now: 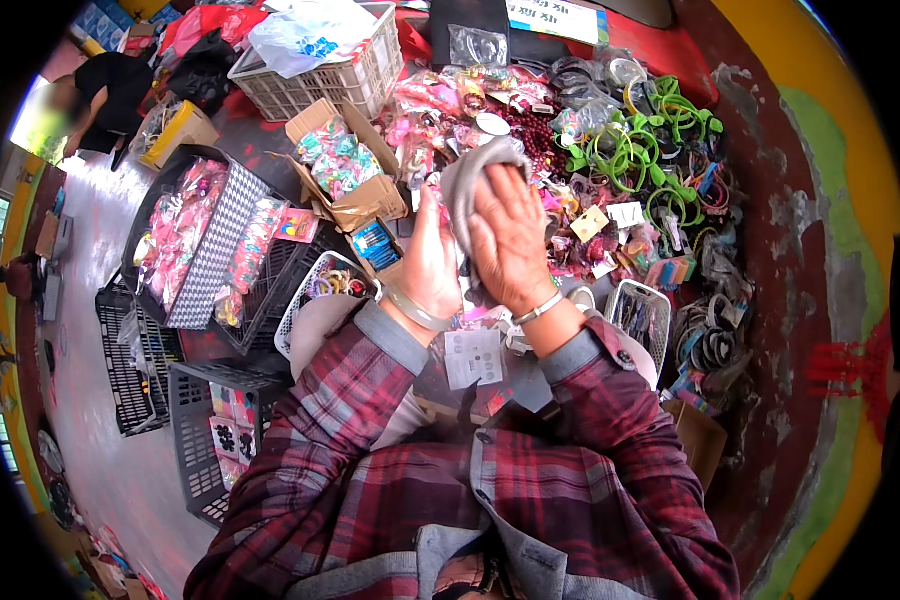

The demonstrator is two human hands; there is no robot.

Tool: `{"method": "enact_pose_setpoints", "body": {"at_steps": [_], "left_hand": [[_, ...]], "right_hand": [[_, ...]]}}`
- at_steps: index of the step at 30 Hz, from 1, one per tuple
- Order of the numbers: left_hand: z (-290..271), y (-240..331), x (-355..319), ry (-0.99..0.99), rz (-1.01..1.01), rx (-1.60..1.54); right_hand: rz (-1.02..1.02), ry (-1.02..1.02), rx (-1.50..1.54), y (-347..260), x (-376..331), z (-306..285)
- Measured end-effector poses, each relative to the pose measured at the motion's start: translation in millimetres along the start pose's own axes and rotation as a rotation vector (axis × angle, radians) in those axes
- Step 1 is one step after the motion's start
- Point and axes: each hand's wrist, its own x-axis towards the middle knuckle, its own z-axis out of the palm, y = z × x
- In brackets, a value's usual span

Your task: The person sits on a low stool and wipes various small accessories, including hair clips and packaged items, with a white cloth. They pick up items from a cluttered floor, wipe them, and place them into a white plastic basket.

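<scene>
In the middle of the view a grey cloth (462, 190) is pressed between my two hands. My right hand (510, 240) lies over it from the right, its fingers bent along the cloth and holding it. My left hand (432, 262) is upright on the left side, thumb raised and palm turned to the cloth. Its other fingers are mostly hidden, and whatever they hold behind the cloth cannot be made out. Just beyond the cloth is a small white round thing (492, 124). Below my hands lies a white printed sheet (473, 360).
A heap of packaged trinkets and green headbands (625, 150) spreads ahead and right. To the left stand a cardboard box (370, 190) of small packets, a white basket (288, 325) and black crates (185, 450). Another person (110, 100) is at far left. A wall (820, 250) curves along the right.
</scene>
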Motion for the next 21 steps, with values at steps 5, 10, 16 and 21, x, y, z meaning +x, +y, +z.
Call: {"method": "enact_pose_setpoints", "body": {"at_steps": [5, 10, 16, 21], "left_hand": [[-20.0, -9.5, 7.0, 0.078, 0.058, -0.015], [-33.7, 10.1, 10.5, -0.506, -0.217, -0.309], [-6.4, -18.7, 0.7, -0.023, -0.055, 0.024], [-22.9, -15.9, -4.6, -0.105, -0.335, 0.064]], "right_hand": [[-0.047, 0.085, 0.069, 8.8, -11.3, 6.9], [-0.175, -0.139, 0.072, -32.4, -22.1, -4.8], [-0.056, 0.101, 0.022, 12.8, -0.4, 0.0], [0.473, 0.036, 0.336, 34.0, 4.7, 1.0]]}}
